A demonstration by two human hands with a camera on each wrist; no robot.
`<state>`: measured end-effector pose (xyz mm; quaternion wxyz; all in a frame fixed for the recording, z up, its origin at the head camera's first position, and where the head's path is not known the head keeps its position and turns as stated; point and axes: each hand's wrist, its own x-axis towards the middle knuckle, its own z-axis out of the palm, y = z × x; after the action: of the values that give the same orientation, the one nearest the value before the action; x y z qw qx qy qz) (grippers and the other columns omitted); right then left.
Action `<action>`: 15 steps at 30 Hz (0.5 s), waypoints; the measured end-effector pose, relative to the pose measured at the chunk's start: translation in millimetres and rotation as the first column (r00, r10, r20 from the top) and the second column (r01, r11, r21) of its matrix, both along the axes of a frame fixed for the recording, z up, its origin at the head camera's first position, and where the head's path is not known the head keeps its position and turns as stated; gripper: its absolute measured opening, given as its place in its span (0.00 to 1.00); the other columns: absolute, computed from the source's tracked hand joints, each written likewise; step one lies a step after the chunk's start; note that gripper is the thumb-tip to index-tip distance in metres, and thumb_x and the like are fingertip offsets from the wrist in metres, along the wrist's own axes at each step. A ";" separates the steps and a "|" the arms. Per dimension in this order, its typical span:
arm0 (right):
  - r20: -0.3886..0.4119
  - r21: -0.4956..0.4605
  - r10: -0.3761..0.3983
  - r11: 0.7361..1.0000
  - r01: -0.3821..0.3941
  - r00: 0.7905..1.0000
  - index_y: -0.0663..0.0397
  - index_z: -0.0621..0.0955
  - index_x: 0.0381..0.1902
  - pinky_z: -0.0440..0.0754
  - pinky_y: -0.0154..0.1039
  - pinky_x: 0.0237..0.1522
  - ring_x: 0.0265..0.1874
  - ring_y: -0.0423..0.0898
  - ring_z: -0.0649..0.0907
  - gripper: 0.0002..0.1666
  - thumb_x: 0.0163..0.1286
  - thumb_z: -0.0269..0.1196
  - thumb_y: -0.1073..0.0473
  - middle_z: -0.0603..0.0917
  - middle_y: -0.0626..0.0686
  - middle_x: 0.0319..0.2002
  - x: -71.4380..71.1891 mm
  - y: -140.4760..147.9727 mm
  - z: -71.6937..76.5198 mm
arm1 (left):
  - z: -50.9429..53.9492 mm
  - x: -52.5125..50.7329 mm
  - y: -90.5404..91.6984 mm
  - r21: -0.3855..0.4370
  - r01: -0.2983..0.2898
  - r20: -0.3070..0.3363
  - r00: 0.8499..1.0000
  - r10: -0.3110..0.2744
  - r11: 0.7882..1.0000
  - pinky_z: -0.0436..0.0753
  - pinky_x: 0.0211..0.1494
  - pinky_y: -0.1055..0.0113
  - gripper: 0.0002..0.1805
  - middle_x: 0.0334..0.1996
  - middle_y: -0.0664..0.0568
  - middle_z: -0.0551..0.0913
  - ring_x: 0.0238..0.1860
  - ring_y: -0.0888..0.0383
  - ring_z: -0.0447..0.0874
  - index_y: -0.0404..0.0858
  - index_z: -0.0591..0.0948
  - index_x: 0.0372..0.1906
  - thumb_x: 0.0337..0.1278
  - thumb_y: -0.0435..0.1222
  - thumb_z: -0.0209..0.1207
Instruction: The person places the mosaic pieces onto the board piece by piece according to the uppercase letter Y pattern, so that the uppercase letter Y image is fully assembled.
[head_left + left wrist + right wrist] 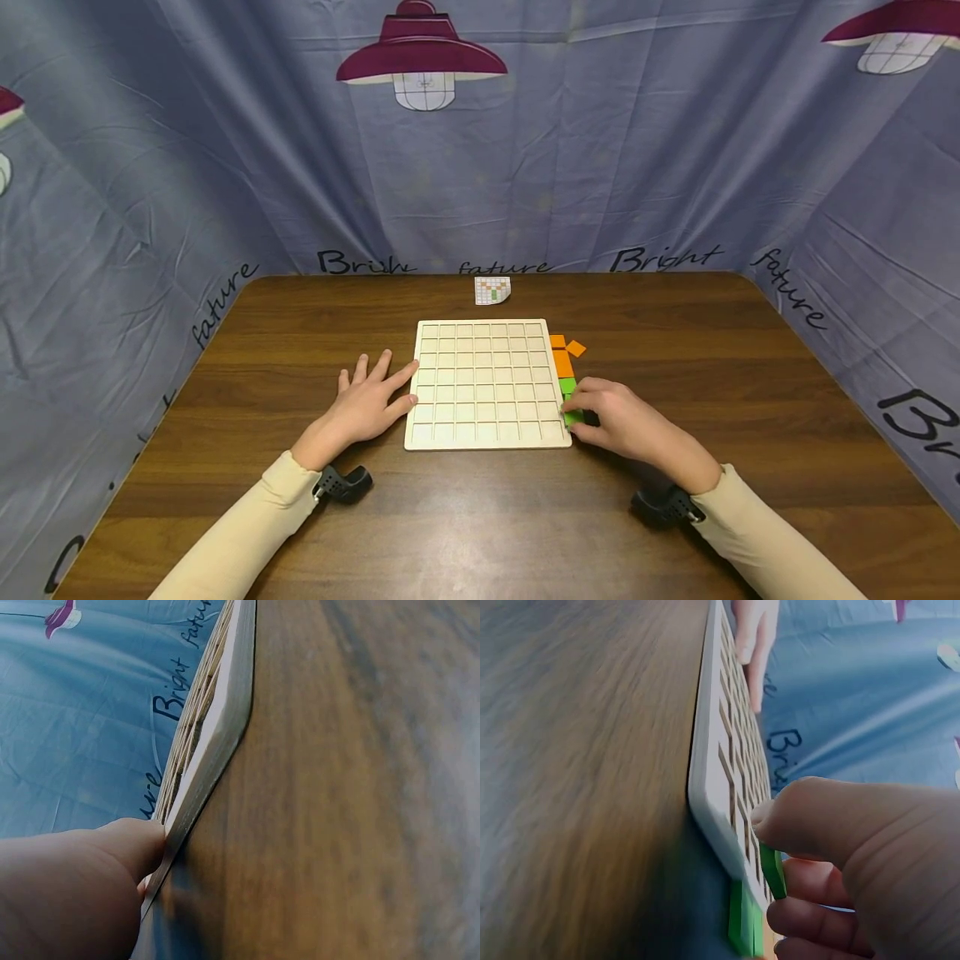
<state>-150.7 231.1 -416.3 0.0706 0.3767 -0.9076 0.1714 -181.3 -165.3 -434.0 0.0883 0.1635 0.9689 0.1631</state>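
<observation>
A pale wooden grid board [486,385] with square cells lies flat on the table. My left hand [363,407] rests at its left side with fingers spread, the thumb and forefinger touching the board's edge. At the board's right edge, my right hand [626,421] pinches a green tile [772,870] between thumb and fingers, tilted above the board's corner in the right wrist view. Another green tile [742,919] sits low beside the board's edge there. Further back along that side is a green tile [567,386], and the right fingers partly hide the green ones nearest me.
Several orange tiles [562,364] lie along the board's right side, one orange tile [576,348] turned askew. Behind the board is a small paper card [492,291] with a coloured grid pattern. A patterned curtain [487,183] hangs past the brown wooden table [300,308].
</observation>
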 end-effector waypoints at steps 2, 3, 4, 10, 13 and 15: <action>-0.006 0.001 0.016 1.000 -0.016 1.000 0.56 0.89 0.41 0.84 0.34 0.37 0.34 0.40 0.82 0.11 0.59 0.75 0.63 0.85 0.48 0.38 -2.3 -5.9 1.0 | -0.1 -0.6 0.3 -0.001 0.000 -0.002 1.000 0.000 1.000 0.45 0.71 0.19 0.34 0.81 0.31 0.50 0.78 0.20 0.40 0.53 0.60 0.81 0.76 0.55 0.48; -0.010 -0.001 0.026 1.000 -0.026 1.000 0.57 0.89 0.41 0.84 0.35 0.37 0.35 0.40 0.82 0.11 0.59 0.74 0.63 0.85 0.49 0.38 -3.5 -8.9 1.3 | -0.4 -0.8 0.2 -0.003 0.001 -0.005 1.000 -0.001 1.000 0.46 0.71 0.19 0.34 0.81 0.32 0.50 0.78 0.20 0.41 0.53 0.60 0.81 0.76 0.55 0.48; -0.013 -0.003 0.038 0.999 -0.038 0.999 0.57 0.89 0.41 0.84 0.35 0.38 0.35 0.40 0.82 0.11 0.59 0.74 0.63 0.85 0.49 0.38 -4.9 -12.3 1.8 | -0.4 -0.8 0.3 -0.004 0.000 -0.008 1.000 0.000 1.000 0.46 0.70 0.19 0.34 0.81 0.32 0.50 0.78 0.20 0.41 0.54 0.60 0.81 0.76 0.55 0.48; -0.006 -0.022 0.105 0.994 -0.105 0.994 0.57 0.89 0.40 0.82 0.34 0.37 0.33 0.41 0.82 0.09 0.59 0.73 0.66 0.84 0.49 0.35 -13.6 -34.3 3.6 | -0.3 0.0 1.2 -0.004 -0.005 -0.012 1.000 0.005 1.000 0.46 0.71 0.19 0.33 0.81 0.32 0.51 0.78 0.21 0.41 0.54 0.60 0.81 0.76 0.55 0.48; -0.024 -0.033 0.137 0.990 -0.138 0.990 0.57 0.89 0.38 0.82 0.32 0.35 0.31 0.40 0.82 0.09 0.59 0.73 0.66 0.84 0.49 0.34 -17.4 -44.5 2.4 | 0.0 0.5 1.2 -0.005 -0.007 -0.008 1.000 0.007 1.000 0.45 0.71 0.19 0.34 0.81 0.32 0.50 0.78 0.21 0.41 0.54 0.60 0.81 0.76 0.55 0.48; -0.042 -0.036 0.155 0.987 -0.157 0.987 0.57 0.89 0.38 0.81 0.31 0.35 0.31 0.40 0.81 0.08 0.59 0.72 0.66 0.83 0.49 0.34 -19.6 -51.6 2.1 | -0.1 0.5 1.2 -0.004 -0.008 -0.008 1.000 0.008 1.000 0.45 0.71 0.19 0.34 0.81 0.32 0.50 0.78 0.21 0.41 0.54 0.60 0.81 0.76 0.55 0.48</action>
<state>-170.3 179.5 -414.2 0.0820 0.4485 -0.8703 0.1866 -180.8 -164.1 -434.1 0.0842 0.1601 0.9703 0.1608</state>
